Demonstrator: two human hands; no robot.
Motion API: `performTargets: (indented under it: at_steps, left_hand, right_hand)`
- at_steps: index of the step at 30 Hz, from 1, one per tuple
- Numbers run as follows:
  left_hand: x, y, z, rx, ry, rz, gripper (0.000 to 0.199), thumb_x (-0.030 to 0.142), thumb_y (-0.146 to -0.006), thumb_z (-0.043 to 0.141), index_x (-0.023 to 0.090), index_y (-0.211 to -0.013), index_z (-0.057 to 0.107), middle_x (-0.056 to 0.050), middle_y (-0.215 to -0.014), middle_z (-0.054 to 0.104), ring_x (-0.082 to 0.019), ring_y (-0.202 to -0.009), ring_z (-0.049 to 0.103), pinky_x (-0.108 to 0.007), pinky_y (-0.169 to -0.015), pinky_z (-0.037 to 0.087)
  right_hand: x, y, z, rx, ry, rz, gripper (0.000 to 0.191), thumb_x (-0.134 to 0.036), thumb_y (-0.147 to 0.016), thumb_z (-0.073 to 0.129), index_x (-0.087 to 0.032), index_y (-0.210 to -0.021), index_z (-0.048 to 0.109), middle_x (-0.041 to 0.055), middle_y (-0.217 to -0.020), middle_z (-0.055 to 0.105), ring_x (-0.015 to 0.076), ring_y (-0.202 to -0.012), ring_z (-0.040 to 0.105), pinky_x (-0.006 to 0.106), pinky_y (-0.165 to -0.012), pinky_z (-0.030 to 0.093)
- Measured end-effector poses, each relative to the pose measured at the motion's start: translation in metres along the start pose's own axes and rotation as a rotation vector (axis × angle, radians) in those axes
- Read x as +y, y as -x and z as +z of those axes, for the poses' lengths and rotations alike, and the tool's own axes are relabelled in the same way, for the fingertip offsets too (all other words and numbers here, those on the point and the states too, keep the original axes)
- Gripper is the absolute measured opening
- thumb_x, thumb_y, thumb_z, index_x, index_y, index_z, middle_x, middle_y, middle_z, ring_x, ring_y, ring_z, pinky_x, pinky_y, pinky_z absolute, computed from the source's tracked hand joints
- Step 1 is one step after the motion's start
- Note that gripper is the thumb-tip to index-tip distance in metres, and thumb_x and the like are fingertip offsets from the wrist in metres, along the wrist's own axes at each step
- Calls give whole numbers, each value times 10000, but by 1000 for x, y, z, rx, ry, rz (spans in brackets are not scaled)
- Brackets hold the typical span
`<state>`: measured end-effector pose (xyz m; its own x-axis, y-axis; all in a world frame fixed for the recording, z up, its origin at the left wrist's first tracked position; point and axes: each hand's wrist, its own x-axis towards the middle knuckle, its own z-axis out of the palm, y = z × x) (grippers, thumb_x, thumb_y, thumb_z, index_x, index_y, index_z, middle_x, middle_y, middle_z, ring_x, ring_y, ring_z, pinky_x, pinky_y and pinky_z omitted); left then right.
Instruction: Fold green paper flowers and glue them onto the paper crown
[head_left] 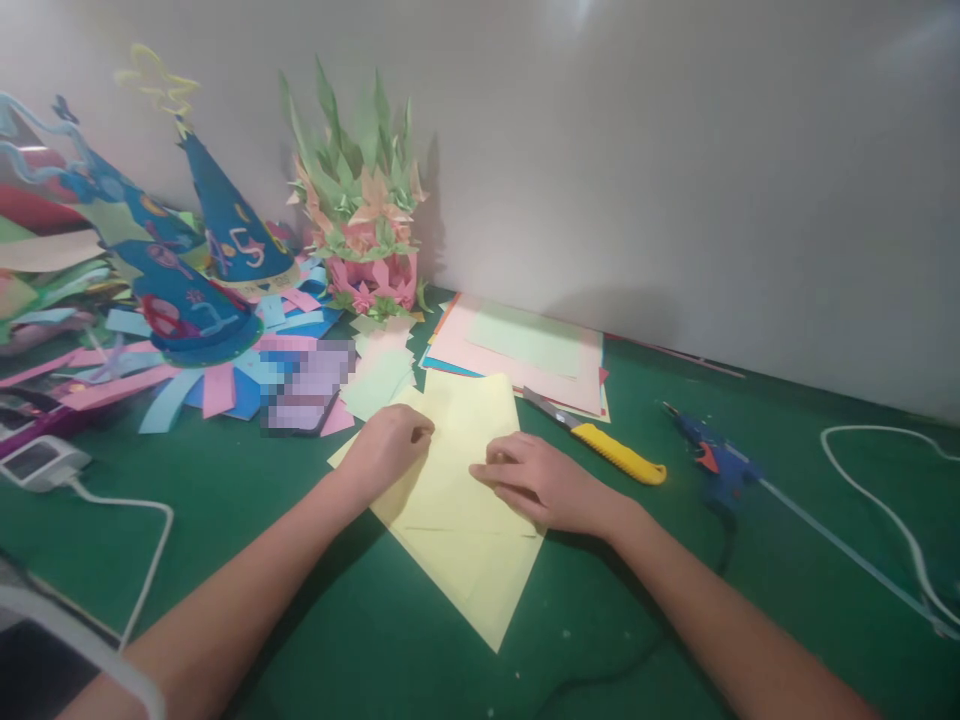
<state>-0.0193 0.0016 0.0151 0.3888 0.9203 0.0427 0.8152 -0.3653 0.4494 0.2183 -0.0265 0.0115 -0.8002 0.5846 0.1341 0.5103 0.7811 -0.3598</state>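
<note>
Pale yellow paper [465,480] lies on the green table in front of me, an upper piece or fold over a lower layer whose corner points toward me. My left hand [386,450] rests on the paper's left side, its fingers curled and pressed together; whatever they pinch, if anything, is hidden. On the right side, my right hand [544,480] lies on the paper with its index finger stretched out and the fingers partly apart, holding nothing visible. A yellow box cutter [619,453] with its blade out sits just beyond my right hand.
Stacked coloured sheets [525,350] lie behind the paper. A blue glue gun [716,465] and white cable [874,490] are at right. Left are a phone [307,390], blue cone hats [232,220], paper strips and a white device [45,462]. A paper-flower pot [375,265] stands behind.
</note>
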Motion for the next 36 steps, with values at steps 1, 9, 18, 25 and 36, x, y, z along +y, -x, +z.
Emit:
performTargets:
  at_steps: [1,9,18,25,36]
  left_hand:
    - [1,0,0,2,-11,3,218,156,-739,460,160,-750,677,-47,-691,635,-158,-662,566,-252,-598,366]
    - [0,-2,1,-9,-7,30,164,189,-749,484,167,-707,641,-35,-648,590,-164,-640,546,-261,-590,357]
    - [1,0,4,11,-1,17,179,180,-757,470,172,-721,644,-44,-686,592,-177,-673,559,-273,-604,395]
    - [4,7,-5,125,-18,63,221,146,-805,434,172,-825,652,-70,-812,608,-178,-753,580,-274,-669,433]
    - [-13,2,-11,-8,-104,-65,210,106,-737,459,153,-702,660,-86,-744,625,-205,-724,588,-289,-643,410]
  right_hand:
    - [1,1,0,2,-31,5,308,-199,-897,405,-184,-1149,580,91,-930,560,185,-869,488,338,-776,393]
    - [8,7,4,88,-86,194,273,-197,-911,390,-192,-1087,599,82,-939,569,178,-856,539,313,-743,439]
    - [18,6,7,166,119,395,264,-182,-859,459,-153,-1101,558,106,-1046,562,215,-933,543,369,-814,457]
    - [21,7,12,266,159,303,282,-236,-853,498,-174,-1123,554,107,-1166,560,235,-967,536,435,-853,433]
    - [2,-3,15,197,-28,199,151,-299,-858,521,-174,-864,603,72,-977,607,190,-911,532,346,-816,421]
